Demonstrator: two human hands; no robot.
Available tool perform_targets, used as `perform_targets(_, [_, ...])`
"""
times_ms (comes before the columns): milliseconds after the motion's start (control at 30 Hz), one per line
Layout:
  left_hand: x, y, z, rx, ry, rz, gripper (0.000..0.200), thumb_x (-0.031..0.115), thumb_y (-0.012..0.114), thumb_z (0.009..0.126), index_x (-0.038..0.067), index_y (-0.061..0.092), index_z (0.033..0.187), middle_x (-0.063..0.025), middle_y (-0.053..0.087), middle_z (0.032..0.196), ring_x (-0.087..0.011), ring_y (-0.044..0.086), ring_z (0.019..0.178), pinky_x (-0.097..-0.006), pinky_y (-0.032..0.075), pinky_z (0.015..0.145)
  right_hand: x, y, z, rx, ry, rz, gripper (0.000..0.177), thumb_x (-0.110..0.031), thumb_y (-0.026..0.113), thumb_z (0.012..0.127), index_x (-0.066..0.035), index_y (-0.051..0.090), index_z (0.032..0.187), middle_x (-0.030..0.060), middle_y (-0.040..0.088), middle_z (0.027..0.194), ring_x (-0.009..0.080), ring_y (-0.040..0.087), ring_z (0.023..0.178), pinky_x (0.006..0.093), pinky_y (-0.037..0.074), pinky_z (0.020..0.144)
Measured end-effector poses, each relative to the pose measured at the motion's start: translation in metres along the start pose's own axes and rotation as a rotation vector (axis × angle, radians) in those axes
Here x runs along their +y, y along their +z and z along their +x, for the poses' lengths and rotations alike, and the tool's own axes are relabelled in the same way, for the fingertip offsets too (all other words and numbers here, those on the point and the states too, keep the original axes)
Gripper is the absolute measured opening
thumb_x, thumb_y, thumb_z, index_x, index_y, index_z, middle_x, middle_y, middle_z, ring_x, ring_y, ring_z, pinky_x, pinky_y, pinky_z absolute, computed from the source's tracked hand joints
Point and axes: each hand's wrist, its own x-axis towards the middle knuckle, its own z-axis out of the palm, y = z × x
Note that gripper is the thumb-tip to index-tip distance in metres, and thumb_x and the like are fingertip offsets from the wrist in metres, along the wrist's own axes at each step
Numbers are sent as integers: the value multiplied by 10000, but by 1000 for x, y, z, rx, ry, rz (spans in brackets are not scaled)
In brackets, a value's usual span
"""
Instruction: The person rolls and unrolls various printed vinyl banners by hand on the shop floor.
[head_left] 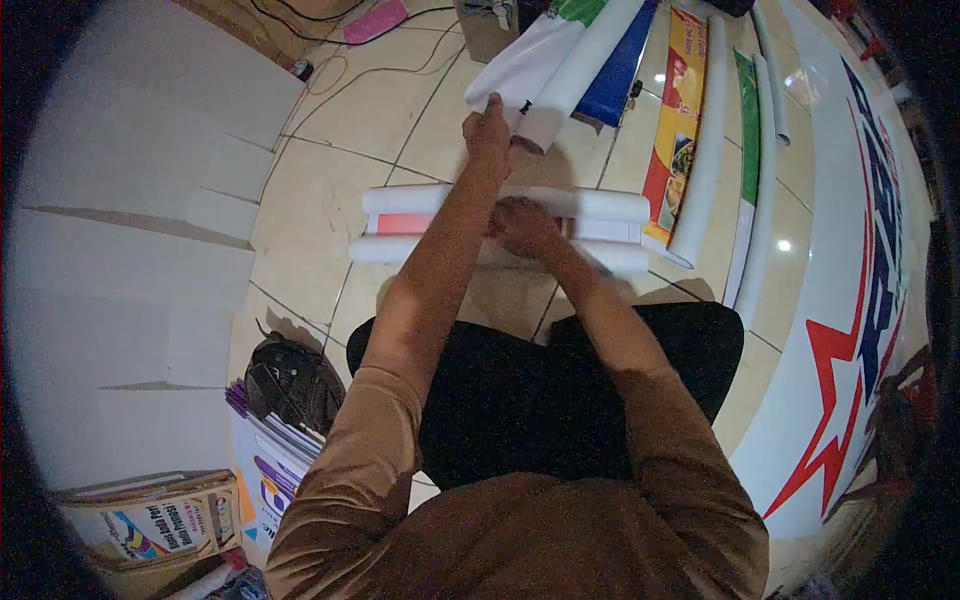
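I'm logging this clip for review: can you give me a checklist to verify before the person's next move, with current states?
1. Left hand at the near end of the white-and-green banner: ok.
2. Left grip secure: cannot tell; the fingers are partly hidden.
3. Right hand at the middle of the double-rolled banner: ok.
4. Right grip closed: cannot tell; the fingers are unclear.
5. Double-rolled banner spread flat: not ok; two white rolls flank a narrow open strip.
6. Floor space at that banner's right end free: not ok; the red-and-yellow banner lies close by.
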Motion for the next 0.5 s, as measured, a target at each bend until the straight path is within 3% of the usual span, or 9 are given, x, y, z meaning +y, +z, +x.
perform_targets(67, [2,4,-4,9,106,-71,450,384,511,933,-22,536,1126,-141,600,944,-281,587,818,-407,487,694,-8,-7,5,37,32,21,444,-246,672,731,22,588,1075,217,629,994,362,598,970,477,467,873])
perform_targets(133, [-3,4,-3,22,210,-151,452,371,462,956,-40,541,1128,-165,612,949,-313,601,838,-433,486,725,-26,-3,1,-119,70,-160,478,-299,658,754,26,583,1097,228,617,1044,364,594,973,472,459,883])
perform_targets(200, [-11,3,1,231,426,219,460,341,382,982,-69,553,1101,-248,618,987,-399,600,915,-467,467,781,-13,42,-10,-47,38,-158,503,-329,639,770,15,573,1131,230,607,1078,372,589,978,461,448,906])
perform_targets(267, [9,10,-38,264,449,347,471,336,356,988,-77,544,1112,-281,603,1014,-425,582,950,-480,452,805,-19,66,-31,23,9,-155,528,-359,620,786,4,563,1164,232,597,1111,381,585,984,449,436,929])
perform_targets(333, [11,14,-58,294,472,475,482,331,330,993,-86,536,1123,-314,589,1040,-452,563,985,-492,436,829,-42,71,-56,130,134,310,616,-428,579,801,-16,507,1252,226,528,1249,407,511,1118,503,366,994])
perform_targets(367, [8,18,-61,353,488,475,482,323,322,996,-92,531,1121,-322,586,1032,-462,560,975,-501,434,824,-42,66,-64,131,131,302,616,-428,579,801,-16,507,1252,226,528,1249,407,511,1118,503,366,994])
perform_targets(433, [3,21,-63,418,503,463,481,316,314,999,-99,527,1119,-329,584,1024,-472,557,966,-511,432,820,-35,54,-78,33,143,103,683,-452,576,793,-16,451,1304,216,446,1350,423,385,1254,591,270,1025])
perform_targets(467, [1,21,-63,444,528,416,504,334,310,998,-112,537,1057,-334,582,1006,-480,552,956,-507,428,819,-33,50,-77,28,137,93,683,-452,576,793,-16,451,1304,216,446,1350,423,385,1254,591,270,1025])
perform_targets(500, [3,21,-68,468,553,372,535,353,307,998,-126,547,995,-339,581,988,-488,547,947,-504,424,819,-31,48,-73,178,84,-138,703,-467,568,795,-16,432,1317,212,427,1367,419,355,1274,622,243,1017])
